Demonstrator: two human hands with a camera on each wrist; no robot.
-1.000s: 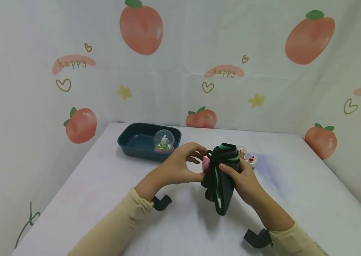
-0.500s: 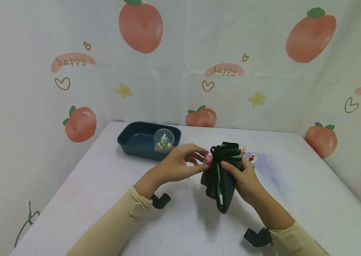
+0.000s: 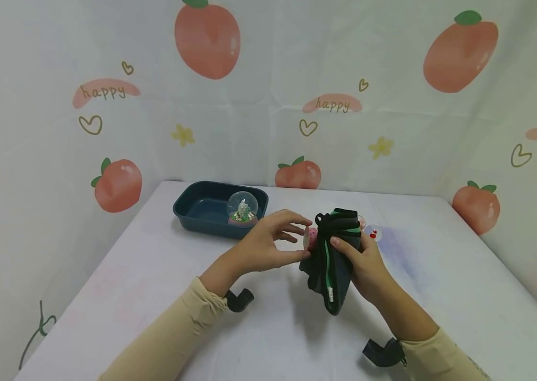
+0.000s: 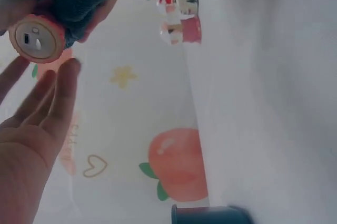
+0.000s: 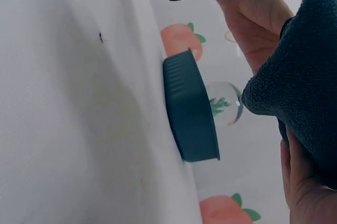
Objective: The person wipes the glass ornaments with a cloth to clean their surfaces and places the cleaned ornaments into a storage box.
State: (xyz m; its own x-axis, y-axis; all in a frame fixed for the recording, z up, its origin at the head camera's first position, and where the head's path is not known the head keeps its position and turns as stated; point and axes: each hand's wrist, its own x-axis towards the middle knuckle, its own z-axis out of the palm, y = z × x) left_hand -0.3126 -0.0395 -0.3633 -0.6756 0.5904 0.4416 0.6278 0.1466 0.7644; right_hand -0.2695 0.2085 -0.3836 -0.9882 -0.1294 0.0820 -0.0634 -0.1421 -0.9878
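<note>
In the head view my right hand [image 3: 366,264] grips a bunched dark towel [image 3: 342,267] with black and green edging, thumb on the near side. The pink base [image 3: 310,239] of a snow globe pokes out of the towel's left side; its dome is hidden in the folds. My left hand [image 3: 268,241] pinches the base's rim between thumb and index finger, the other fingers spread. Seen from the left wrist, the round underside [image 4: 38,41] of the base faces the camera. Towel and globe are above the table.
At the back left is a dark blue tray [image 3: 202,227] holding a larger snow globe [image 3: 242,207]. Two small snow globes [image 4: 190,29] stand on the white table [image 3: 268,338] behind the right hand. A printed white cloth [image 3: 249,132] hangs at the table's back.
The pink base shows more clearly beside the towel now, with the left thumb and index finger against its rim. The towel has shifted slightly right and up.
</note>
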